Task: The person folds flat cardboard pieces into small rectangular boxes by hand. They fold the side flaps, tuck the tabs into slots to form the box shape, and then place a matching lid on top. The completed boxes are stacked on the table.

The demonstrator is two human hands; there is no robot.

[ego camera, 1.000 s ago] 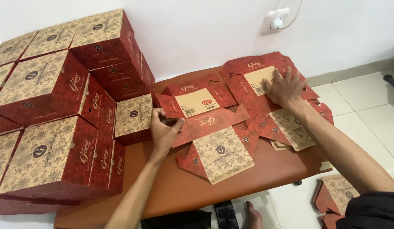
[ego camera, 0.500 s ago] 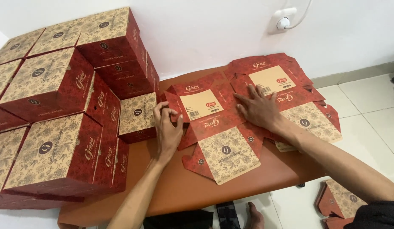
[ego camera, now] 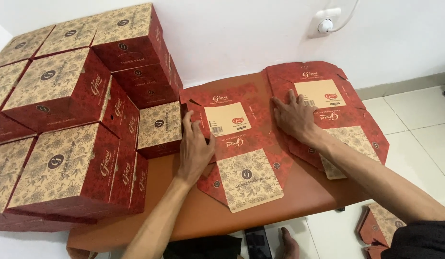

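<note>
**A:** Head view is all I've got, looking down on a brown table (ego camera: 299, 201). What's under the hands?

**B:** I see a flat, unfolded carton blank (ego camera: 241, 144), red with a tan floral panel at the near end and a tan rectangular label patch near the far end. It lies mid-table. The left hand (ego camera: 194, 146) lies flat on its left edge, fingers stretched and close together, gripping nothing.

**A:** And the right?

**B:** The right hand (ego camera: 293, 116) is spread wide, palm down, pressing where that blank meets a stack of flat blanks (ego camera: 328, 103) lying further right. Nothing is clutched in it. The top sheet of that stack shows the same tan label patch with a small red mark, plus a tan floral flap toward the table's right edge.

**A:** I've got the left side full of cartons.

**B:** Yes, folded boxes (ego camera: 64, 120) are piled against the white wall (ego camera: 232, 33), red sides, tan floral tops with dark round emblems. One smaller-looking folded box (ego camera: 159, 127) sits just beside the left hand's fingertips, touching the blank's left edge as far as I can tell.

**A:** Anything off the table?

**B:** A white wall socket (ego camera: 326, 21) with a cable, top right. On the tiled floor (ego camera: 414, 124), lower right, more flat red blanks (ego camera: 380, 225) lie. Below the table edge I see a bare foot (ego camera: 287, 242) beside a dark phone (ego camera: 257, 243).
</note>
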